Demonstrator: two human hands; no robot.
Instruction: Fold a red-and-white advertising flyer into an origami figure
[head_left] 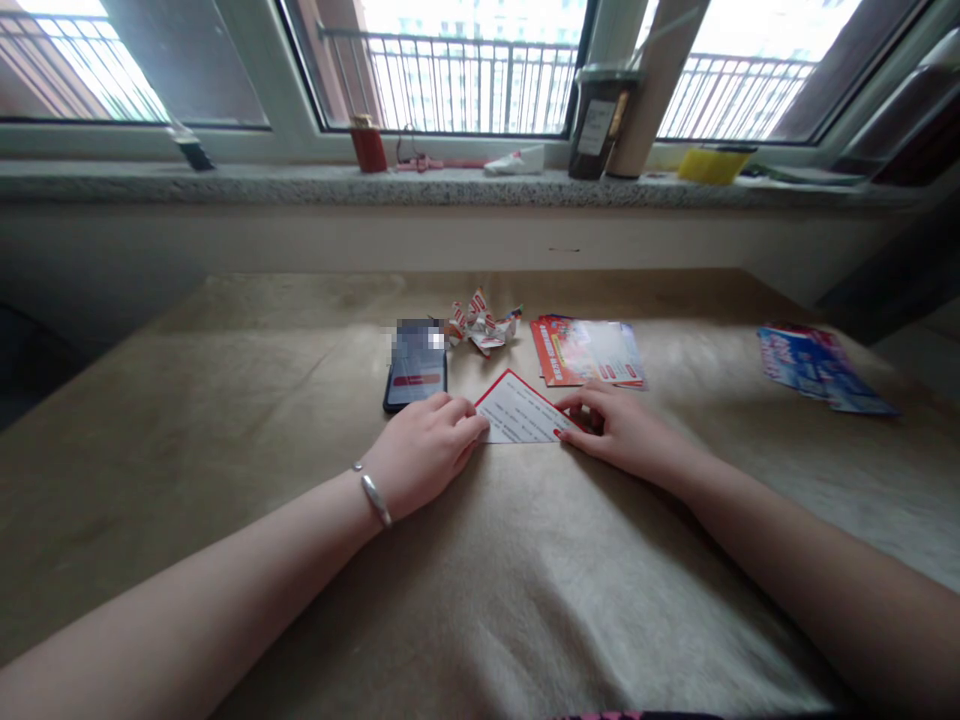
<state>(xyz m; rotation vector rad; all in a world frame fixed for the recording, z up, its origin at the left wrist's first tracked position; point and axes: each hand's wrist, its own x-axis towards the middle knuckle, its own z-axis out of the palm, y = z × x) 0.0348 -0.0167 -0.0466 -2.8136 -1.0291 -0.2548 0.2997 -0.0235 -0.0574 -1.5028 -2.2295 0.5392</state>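
Between my hands a printed sheet of paper (520, 412) lies on the table, folded to a triangle with its point away from me. Its face is white with small dark text and red edges. My left hand (433, 440), with a silver bangle at the wrist, has its fingers closed on the left corner. At the right corner, my right hand (626, 428) pinches the paper between thumb and fingers. A dark phone (415, 375) lies just beyond my left hand. Past the paper sits a folded paper shape (484, 328) with several points.
Beyond my right hand lies a stack of red and pale leaflets (589, 352). Blue printed sheets (821, 368) are fanned at the far right of the covered table (225, 400). A stone windowsill (300, 185) behind holds a red container (367, 145) and a dark jar (598, 125).
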